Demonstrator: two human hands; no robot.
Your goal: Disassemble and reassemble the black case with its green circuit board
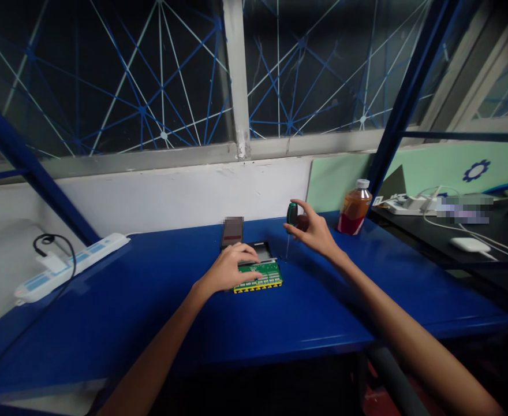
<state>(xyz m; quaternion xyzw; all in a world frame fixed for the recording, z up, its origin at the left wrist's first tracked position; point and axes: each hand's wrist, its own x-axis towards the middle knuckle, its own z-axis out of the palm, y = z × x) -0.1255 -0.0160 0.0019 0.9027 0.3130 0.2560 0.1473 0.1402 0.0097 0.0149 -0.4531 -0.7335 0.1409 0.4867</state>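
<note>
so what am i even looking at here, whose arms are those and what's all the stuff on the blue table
One picture, taken by a camera worn on a person's head, looking down at their own bare arms. The left hand rests on a green circuit board lying on the blue table. The right hand holds a small screwdriver upright by its green handle, tip down, just right of the board. Behind the board lies a dark phone-like object. Farther right stands a bottle of amber liquid; at the left edge lies a white power strip.
</note>
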